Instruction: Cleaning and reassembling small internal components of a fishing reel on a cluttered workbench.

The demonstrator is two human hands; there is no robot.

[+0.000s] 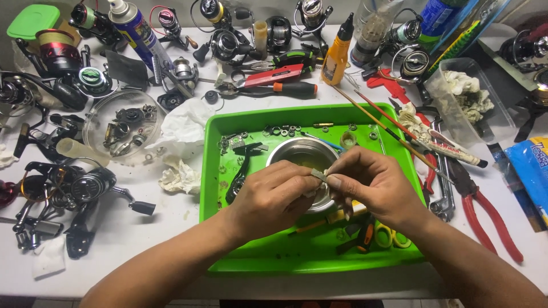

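Nearest, both forearms reach in over the green tray [228, 251]. Together the left hand [271, 197] and right hand [374, 185] pinch a small metal part [319, 175] between closed fingertips, just above the steel bowl [297, 153] in the tray. Scissors [385, 235] lie under the right wrist. Washers [279, 131] dot the tray's far edge. Beyond, on the surface, sit screwdrivers [285, 85], an oil bottle [337, 52] and reels [85, 185].

A hobby repair workshop for fishing reels: the white bench [142, 239] is crowded along its far and left edges with dismantled reels [85, 188], spray lubricant [134, 28], an oil bottle [337, 51], screwdrivers [285, 88], pliers [485, 211] and a green parts tray [285, 256].
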